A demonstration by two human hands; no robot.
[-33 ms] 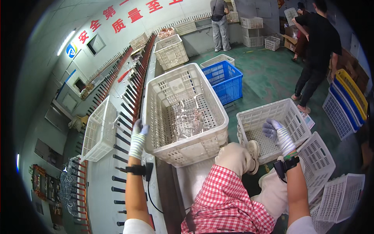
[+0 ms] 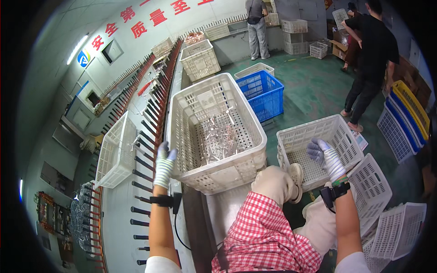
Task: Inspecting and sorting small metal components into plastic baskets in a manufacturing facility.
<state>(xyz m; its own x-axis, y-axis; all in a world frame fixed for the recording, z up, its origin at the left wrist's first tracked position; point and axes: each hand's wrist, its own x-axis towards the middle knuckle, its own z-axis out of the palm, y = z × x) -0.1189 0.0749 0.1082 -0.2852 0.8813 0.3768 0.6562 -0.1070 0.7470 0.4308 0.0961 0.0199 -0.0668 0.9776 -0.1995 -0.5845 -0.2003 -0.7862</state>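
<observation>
My left hand (image 2: pixel 164 166), in a white and grey knit glove, is raised beside the left rim of a large white plastic crate (image 2: pixel 217 167). Its thumb and fingers stand apart, with nothing seen in them. Small shiny clear or metallic pieces (image 2: pixel 221 139) lie heaped on the bottom of that crate. Over an empty-looking white crate (image 2: pixel 291 179) at the right, my right hand (image 2: pixel 324 157) wears a similar glove. The fingers there are bent a little, the thumb is apart, and no object shows in the hand. Black bands with devices circle both wrists.
Left of me runs a line of black-tipped pegs (image 2: pixel 140 198), with a tilted white crate (image 2: pixel 119 157) beyond it. A blue crate (image 2: pixel 261 96) stands behind the large one. White crates (image 2: pixel 396 232) lean at the right. A person in black (image 2: pixel 371 54) stands on the green floor.
My left hand has shifted slightly to the right, and its thumb and fingers look more spread. The nearby black-tipped pegs have moved a little toward me. My right hand stays in place.
</observation>
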